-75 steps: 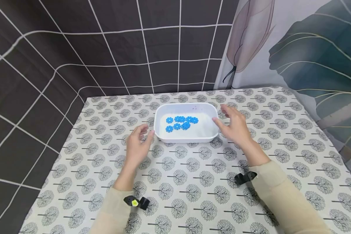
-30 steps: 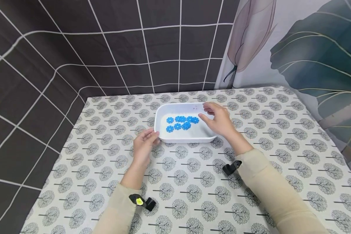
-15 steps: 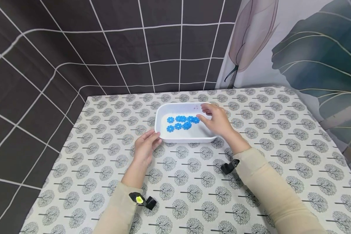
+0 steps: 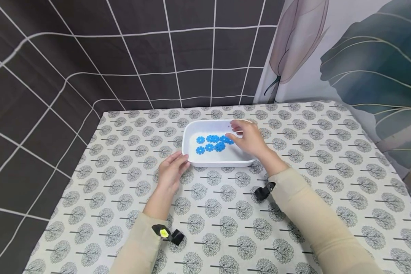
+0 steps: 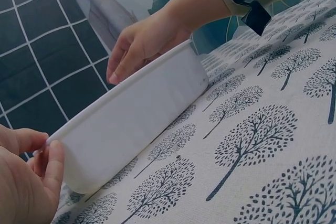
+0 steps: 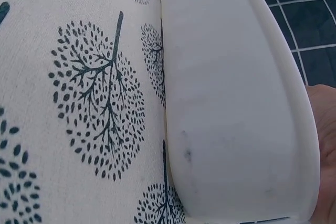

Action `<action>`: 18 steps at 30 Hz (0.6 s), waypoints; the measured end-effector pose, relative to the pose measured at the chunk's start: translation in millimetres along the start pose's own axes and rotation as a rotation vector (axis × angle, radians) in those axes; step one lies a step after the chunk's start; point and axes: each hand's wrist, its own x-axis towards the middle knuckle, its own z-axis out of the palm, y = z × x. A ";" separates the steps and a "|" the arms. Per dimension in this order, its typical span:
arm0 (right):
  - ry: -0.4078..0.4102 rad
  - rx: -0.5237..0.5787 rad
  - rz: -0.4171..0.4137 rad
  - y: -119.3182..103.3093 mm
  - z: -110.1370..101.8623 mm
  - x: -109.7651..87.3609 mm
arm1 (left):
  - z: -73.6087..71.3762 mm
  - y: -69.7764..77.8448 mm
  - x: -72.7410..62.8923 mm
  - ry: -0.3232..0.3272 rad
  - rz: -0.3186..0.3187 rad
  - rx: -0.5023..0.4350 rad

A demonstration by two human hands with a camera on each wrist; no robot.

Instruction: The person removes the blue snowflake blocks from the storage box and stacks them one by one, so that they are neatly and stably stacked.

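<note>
A white plastic tub (image 4: 222, 164) sits on the table with several blue notched discs (image 4: 209, 147) lying flat on its floor, some overlapping. My left hand (image 4: 171, 169) pinches the tub's left front rim between thumb and fingers, as the left wrist view also shows. Over the tub's right half, my right hand (image 4: 249, 140) reaches in above the rightmost discs, fingers bent loosely and thumb apart, with no disc seen in it. The left wrist view shows the right hand (image 5: 149, 40) behind the tub's wall; its fingertips are partly hidden there. In the right wrist view the tub's wall (image 6: 236, 98) covers most of the hand.
A cloth with a tree print (image 4: 226, 209) covers the table. Dark gridded fabric (image 4: 140, 53) hangs behind and at the left, and a leaf-patterned curtain (image 4: 370, 76) at the right. Each wrist carries a small black camera mount (image 4: 264, 191).
My left hand has come right and taken hold of the tub's rim. The right hand has moved left from outside the right rim to over the discs. The discs have not visibly moved.
</note>
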 end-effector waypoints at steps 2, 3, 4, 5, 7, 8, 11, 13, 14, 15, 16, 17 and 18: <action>-0.004 0.009 -0.003 0.0 1.7 1.1 | -0.1 -0.9 0.8 -0.004 0.003 0.001; -0.008 0.011 -0.003 0.0 2.6 1.8 | -0.2 -1.3 1.2 -0.004 0.003 -0.002; -0.013 0.017 -0.004 0.0 3.4 2.6 | -0.2 -1.6 1.5 -0.004 0.003 -0.003; -0.018 0.019 -0.003 0.1 4.4 3.4 | -0.2 -1.8 1.8 -0.003 0.004 -0.004; -0.034 0.019 0.005 0.5 6.4 4.8 | -0.1 -2.2 2.4 -0.001 0.003 -0.008; -0.042 0.011 0.011 0.7 7.2 5.5 | 0.0 -2.3 2.5 0.000 0.002 -0.009; -0.069 -0.019 0.043 0.5 9.3 6.9 | 0.5 -2.3 2.6 0.002 -0.001 -0.015; -0.086 -0.039 0.072 0.0 10.2 7.4 | 0.9 -1.8 1.7 0.002 0.000 -0.017; -0.093 -0.043 0.087 -0.2 10.4 7.7 | 1.2 -1.5 1.2 0.004 -0.001 -0.020; -0.101 -0.046 0.103 -0.2 10.6 8.0 | 1.4 -1.2 0.7 0.005 -0.001 -0.021; -0.110 -0.048 0.120 0.5 10.8 8.4 | 1.6 -0.9 0.2 0.007 -0.001 -0.022; -0.115 -0.050 0.138 0.7 10.8 8.9 | 1.8 -0.7 -0.2 0.008 0.000 -0.023; -0.121 -0.051 0.157 0.6 10.4 9.2 | 2.1 -0.5 -0.9 0.011 0.002 -0.026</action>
